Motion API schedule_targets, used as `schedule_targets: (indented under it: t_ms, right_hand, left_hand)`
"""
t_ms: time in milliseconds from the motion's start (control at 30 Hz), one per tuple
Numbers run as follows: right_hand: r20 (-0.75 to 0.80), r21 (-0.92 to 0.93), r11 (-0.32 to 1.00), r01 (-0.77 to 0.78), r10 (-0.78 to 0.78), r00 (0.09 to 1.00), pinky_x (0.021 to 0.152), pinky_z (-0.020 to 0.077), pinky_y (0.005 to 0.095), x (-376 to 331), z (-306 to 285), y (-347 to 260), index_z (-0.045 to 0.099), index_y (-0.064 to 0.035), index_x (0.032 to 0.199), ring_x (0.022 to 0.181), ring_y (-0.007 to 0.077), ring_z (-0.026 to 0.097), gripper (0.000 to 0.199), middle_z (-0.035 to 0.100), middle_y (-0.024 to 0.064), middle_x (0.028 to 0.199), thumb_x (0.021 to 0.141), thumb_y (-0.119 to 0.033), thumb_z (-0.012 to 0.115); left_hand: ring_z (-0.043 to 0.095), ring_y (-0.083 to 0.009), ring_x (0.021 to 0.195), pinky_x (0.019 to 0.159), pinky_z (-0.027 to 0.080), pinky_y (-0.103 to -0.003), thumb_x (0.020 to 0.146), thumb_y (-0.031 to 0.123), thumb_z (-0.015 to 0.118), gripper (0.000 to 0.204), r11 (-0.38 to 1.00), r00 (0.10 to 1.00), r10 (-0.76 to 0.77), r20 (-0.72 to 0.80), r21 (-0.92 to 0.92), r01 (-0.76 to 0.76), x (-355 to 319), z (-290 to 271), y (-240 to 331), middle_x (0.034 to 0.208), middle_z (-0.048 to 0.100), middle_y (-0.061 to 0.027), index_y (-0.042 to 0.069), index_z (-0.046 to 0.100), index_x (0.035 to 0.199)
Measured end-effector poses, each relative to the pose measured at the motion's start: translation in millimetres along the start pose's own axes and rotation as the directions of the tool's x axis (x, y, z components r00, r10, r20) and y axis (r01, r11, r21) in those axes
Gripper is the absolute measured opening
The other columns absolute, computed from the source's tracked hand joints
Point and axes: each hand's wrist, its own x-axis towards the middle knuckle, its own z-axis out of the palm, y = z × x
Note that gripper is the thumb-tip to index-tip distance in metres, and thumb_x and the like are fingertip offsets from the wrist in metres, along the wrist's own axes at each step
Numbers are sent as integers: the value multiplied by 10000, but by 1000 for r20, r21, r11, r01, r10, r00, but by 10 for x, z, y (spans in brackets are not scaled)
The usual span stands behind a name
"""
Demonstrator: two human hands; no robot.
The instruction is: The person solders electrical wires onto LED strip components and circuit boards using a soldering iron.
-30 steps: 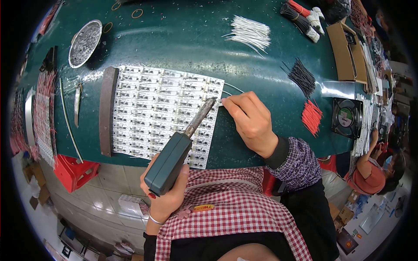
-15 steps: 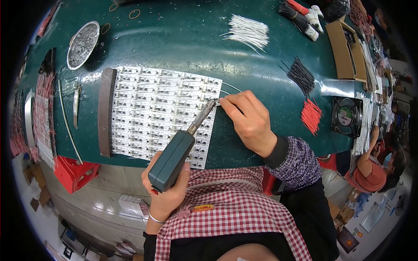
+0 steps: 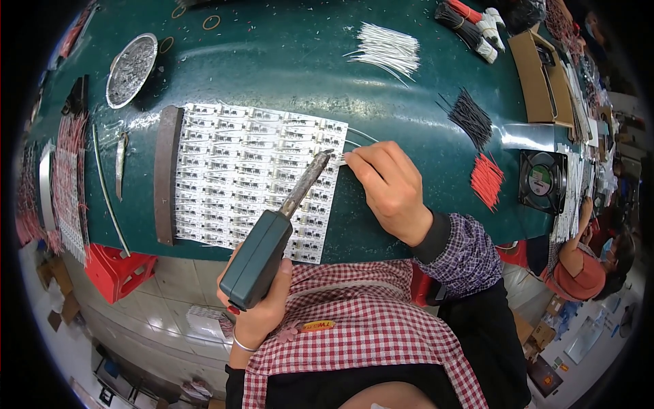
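Note:
My left hand (image 3: 266,310) is wrapped round the dark green body of a soldering gun (image 3: 255,260). Its stained metal tip points up and right, over the right-hand column of a white circuit board panel (image 3: 235,158) covered with rows of small dark and pale parts. At the panel's right edge, my right hand (image 3: 394,194) pinches the end of a thin white wire, mostly hidden by the fingertips. Just above, thin white wires (image 3: 362,134) stick out from the panel's edge. A brown bar (image 3: 166,176) lies along the panel's left side.
Bundles of cut white wires (image 3: 387,49), black wires (image 3: 469,118) and red wires (image 3: 486,180) lie on the green table. A small fan (image 3: 542,183) and a cardboard box (image 3: 538,78) stand at right. A metal dish (image 3: 131,71) sits far left; a co-worker (image 3: 579,267) is at right.
The soldering gun has drawn back slightly down and left, its tip now a little apart from my right fingertips. My right hand stays almost where it was.

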Motion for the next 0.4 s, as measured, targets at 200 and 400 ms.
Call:
schedule_targets:
  t_ms: [200, 400]
  right_hand:
    - [-29, 36, 999, 16, -15, 999, 632, 509, 332, -61, 5, -71, 645, 38, 973, 766, 259, 608, 332, 640, 112, 891, 643, 77, 650]
    - [24, 49, 998, -25, 23, 999, 639, 513, 341, -92, 8, -86, 643, 36, 1001, 766, 263, 609, 351, 644, 106, 897, 654, 85, 651]
  left_hand:
    - [634, -143, 684, 615, 517, -272, 740, 9, 749, 236, 999, 999, -48, -18, 14, 49, -53, -39, 3, 834, 673, -116, -82, 670, 942]
    - [660, -185, 690, 630, 527, -274, 756, 23, 741, 228, 996, 996, -61, 65, 70, 56, -28, -78, 54, 895, 690, -139, -55, 687, 963]
